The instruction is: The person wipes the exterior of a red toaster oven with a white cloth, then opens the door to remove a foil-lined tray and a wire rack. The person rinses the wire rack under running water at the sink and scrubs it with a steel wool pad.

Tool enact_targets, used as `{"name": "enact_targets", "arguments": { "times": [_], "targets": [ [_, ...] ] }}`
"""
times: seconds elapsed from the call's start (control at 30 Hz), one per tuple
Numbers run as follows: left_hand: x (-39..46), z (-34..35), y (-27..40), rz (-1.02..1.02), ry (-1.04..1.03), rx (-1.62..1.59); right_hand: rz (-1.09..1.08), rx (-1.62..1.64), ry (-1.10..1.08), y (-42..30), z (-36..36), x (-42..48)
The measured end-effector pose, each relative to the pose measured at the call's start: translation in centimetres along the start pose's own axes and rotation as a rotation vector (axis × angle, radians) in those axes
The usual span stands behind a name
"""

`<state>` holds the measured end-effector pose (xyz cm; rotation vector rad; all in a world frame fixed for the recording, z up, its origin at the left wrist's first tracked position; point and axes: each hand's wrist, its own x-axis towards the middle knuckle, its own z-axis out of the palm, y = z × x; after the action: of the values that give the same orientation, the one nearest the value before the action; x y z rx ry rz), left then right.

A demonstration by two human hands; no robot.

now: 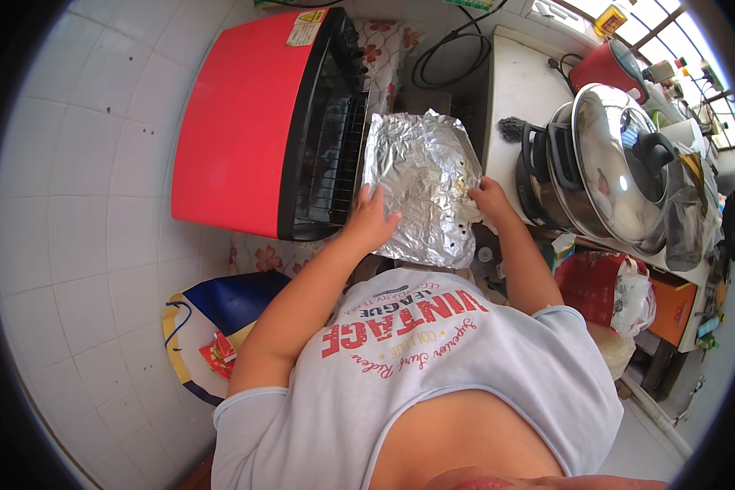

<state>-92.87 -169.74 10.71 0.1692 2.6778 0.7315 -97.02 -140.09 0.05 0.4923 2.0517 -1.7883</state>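
Note:
A sheet of crumpled aluminium foil (422, 165), shaped like a shallow tray with raised edges, lies in front of my chest. Dark specks and yellowish stains mark its right side. My left hand (370, 217) rests at the foil's left edge, fingers and thumb apart, without a visible grip. On the right edge, the thumb and fingers of my right hand (489, 199) pinch the foil beside a pale crumpled piece. Whatever supports the foil is hidden beneath it. Left of it stands a red toaster oven (245, 122), its front facing the foil and a wire rack (334, 159) visible inside.
A counter (514, 67) on the right holds stacked pots under a steel-rimmed glass lid (618, 159), a scouring pad (512, 129) and a red appliance (609, 70). Black cable (450, 79) hangs behind the foil. A paper bag (196, 324) stands below the oven; a red bag (591, 291) sits right.

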Motion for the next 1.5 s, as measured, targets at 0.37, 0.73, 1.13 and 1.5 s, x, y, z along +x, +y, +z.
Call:
{"name": "enact_targets", "arguments": {
  "times": [0.37, 0.73, 1.13, 1.5],
  "targets": [
    [6.7, 3.6, -3.2, -0.287, 0.084, -0.131, 0.018, 0.143, -0.077, 3.5, -3.3, -0.8],
    [3.8, -3.8, -0.3, -0.041, 0.186, -0.358, 0.015, 0.402, -0.092, -0.1, -5.2, -2.8],
    [-1.7, -12.3, 1.4, -0.208, 0.038, -1.347, -0.074, 0.736, -0.302, -11.4, -3.0, -4.1],
    [-3.1, -17.5, -3.7, -0.075, 0.088, -1.705, -0.082, 0.695, -0.628, -21.6, 0.1, -5.9]
  ]
}}
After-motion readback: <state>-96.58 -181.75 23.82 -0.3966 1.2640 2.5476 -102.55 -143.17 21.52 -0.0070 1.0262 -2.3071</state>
